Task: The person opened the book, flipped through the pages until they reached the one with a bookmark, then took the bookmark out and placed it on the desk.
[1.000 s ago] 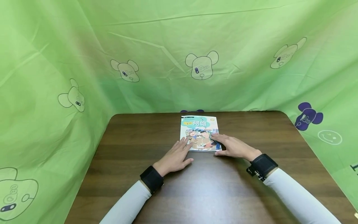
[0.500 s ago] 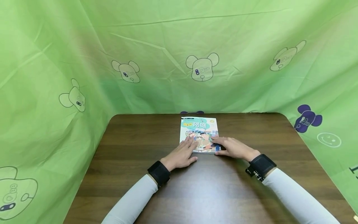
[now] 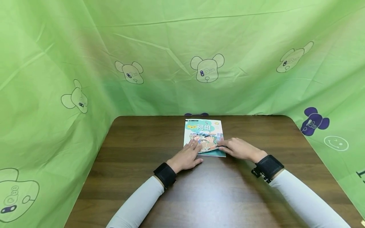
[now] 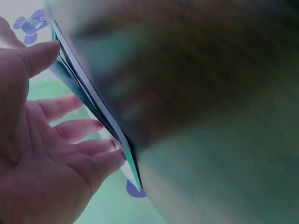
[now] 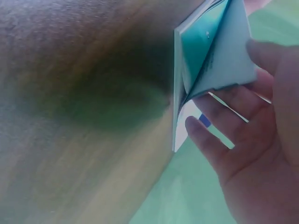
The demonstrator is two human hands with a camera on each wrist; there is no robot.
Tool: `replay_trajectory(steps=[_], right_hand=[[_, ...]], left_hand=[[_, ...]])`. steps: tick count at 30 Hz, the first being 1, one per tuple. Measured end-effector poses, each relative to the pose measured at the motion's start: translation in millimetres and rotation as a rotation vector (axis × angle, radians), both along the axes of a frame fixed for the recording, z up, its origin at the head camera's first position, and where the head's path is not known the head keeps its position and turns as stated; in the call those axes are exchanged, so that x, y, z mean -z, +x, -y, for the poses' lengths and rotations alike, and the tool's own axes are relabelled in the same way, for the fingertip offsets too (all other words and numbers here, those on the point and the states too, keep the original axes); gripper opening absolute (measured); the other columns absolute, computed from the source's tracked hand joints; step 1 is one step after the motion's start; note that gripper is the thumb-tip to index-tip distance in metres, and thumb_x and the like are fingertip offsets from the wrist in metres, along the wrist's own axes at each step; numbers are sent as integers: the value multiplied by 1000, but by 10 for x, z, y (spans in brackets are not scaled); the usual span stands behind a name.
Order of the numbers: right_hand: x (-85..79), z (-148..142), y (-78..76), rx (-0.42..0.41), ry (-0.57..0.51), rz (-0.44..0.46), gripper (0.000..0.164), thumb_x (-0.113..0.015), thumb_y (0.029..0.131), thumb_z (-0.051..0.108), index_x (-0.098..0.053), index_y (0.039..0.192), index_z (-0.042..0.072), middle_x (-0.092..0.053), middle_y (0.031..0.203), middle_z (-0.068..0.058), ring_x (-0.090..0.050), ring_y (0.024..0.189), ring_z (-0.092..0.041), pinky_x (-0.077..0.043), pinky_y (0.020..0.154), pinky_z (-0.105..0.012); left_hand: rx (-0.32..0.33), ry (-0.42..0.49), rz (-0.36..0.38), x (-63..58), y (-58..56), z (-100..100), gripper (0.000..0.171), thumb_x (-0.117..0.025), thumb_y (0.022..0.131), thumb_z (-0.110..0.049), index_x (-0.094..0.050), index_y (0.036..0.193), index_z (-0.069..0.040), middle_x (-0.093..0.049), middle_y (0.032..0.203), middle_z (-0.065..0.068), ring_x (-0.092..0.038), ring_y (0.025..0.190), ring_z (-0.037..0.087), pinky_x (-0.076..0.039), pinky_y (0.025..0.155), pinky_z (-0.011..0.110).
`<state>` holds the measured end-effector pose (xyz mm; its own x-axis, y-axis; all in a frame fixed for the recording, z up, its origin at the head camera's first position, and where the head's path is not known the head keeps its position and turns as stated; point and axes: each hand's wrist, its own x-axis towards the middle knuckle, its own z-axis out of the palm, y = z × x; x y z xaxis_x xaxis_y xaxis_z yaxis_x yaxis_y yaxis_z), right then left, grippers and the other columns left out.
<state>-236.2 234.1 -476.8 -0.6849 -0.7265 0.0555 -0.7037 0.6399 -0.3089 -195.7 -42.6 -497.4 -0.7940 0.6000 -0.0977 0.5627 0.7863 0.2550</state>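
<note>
A thin picture book (image 3: pixel 204 127) with a colourful illustrated cover lies near the far edge of the brown table. The fingers of my left hand (image 3: pixel 186 157) rest outstretched on the lower left of the cover, its thumb apart on the table side. My right hand (image 3: pixel 239 148) pinches the cover's lower right corner between thumb and fingers, and that corner is raised. Beneath the lifted cover (image 5: pixel 230 60), a teal page (image 5: pixel 198 44) shows in the right wrist view. In the left wrist view the book's edge (image 4: pixel 91 93) runs past the left fingers.
The brown wooden table (image 3: pixel 137 177) extends around the book on all sides. A green cloth (image 3: pixel 159 41) printed with bear heads hangs behind and along both sides of it. Black bands (image 3: pixel 269 167) sit on both wrists.
The left hand has slid slightly right and farther up on the cover. The right hand has gone from lying at the book's edge to lifting the cover's lower right corner, uncovering a teal page.
</note>
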Motion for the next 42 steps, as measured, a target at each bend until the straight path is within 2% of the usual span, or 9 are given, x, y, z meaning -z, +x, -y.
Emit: replay_trajectory(steps=[5, 10, 15, 20, 23, 25, 32, 38, 42], right_hand=[[-40, 44, -16, 24, -43, -139, 34, -48, 101, 38, -75, 106, 18, -73, 100, 6, -68, 91, -9, -56, 77, -37], [-77, 84, -21, 16, -125, -272, 27, -54, 99, 36, -76, 101, 19, -72, 96, 6, -68, 89, -10, -57, 74, -38], [-85, 74, -15, 47, -202, -344, 41, -62, 93, 42, -71, 117, 11, -71, 114, -5, -65, 103, -20, -56, 76, -44], [-17, 23, 8, 229, -231, -329, 75, -65, 87, 51, -49, 143, 4, -54, 140, -16, -52, 124, -32, -52, 84, -54], [47, 20, 24, 302, -193, -276, 72, -61, 91, 48, -47, 144, 2, -52, 141, -20, -50, 126, -36, -49, 89, -57], [95, 30, 31, 270, -142, -235, 69, -60, 93, 45, -49, 142, -1, -51, 142, -22, -49, 128, -38, -47, 94, -57], [229, 75, 70, -14, -12, -109, 61, -59, 96, 35, -48, 145, 0, -41, 150, -26, -38, 137, -43, -36, 106, -57], [255, 70, 84, -5, -27, -99, 60, -61, 94, 34, -50, 144, 2, -41, 151, -24, -39, 137, -42, -37, 105, -57], [277, 64, 77, 4, -21, -82, 60, -59, 96, 36, -49, 146, 4, -40, 152, -23, -37, 138, -41, -35, 107, -57]], left_hand=[[-25, 34, -134, 16, -29, -60, 53, -52, 97, -45, -55, 136, -8, -52, 143, 17, -43, 136, 36, -41, 105, 47], [-85, 100, -263, 34, -53, -97, 37, -52, 99, -38, -65, 117, -8, -66, 116, 10, -62, 110, 24, -54, 84, 38], [-140, 160, -267, 39, -69, -92, 35, -46, 103, -33, -62, 120, -7, -67, 112, 11, -66, 99, 23, -56, 77, 38], [-166, 244, -195, 19, -62, -69, 41, -42, 104, -30, -49, 136, -5, -67, 111, 12, -67, 95, 24, -55, 76, 40], [-180, 277, -163, 1, -49, -45, 49, -41, 104, -28, -36, 147, -4, -66, 122, 16, -67, 104, 25, -54, 84, 41], [-183, 283, -186, -14, -38, -24, 55, -42, 104, -25, -28, 152, -4, -62, 130, 18, -64, 111, 27, -53, 88, 42], [-125, 170, -471, -113, -26, 34, 75, -53, 98, -19, -11, 160, -11, -26, 160, 19, -36, 141, 31, -53, 89, 40], [-61, 69, -701, -229, -38, 82, 95, -58, 85, 2, -7, 161, -25, 2, 166, 17, -8, 151, 31, -16, 119, 48], [-20, 39, -881, -251, -5, 115, 89, -49, 86, 12, -19, 160, -25, -6, 166, 13, -12, 150, 32, -13, 119, 51]])
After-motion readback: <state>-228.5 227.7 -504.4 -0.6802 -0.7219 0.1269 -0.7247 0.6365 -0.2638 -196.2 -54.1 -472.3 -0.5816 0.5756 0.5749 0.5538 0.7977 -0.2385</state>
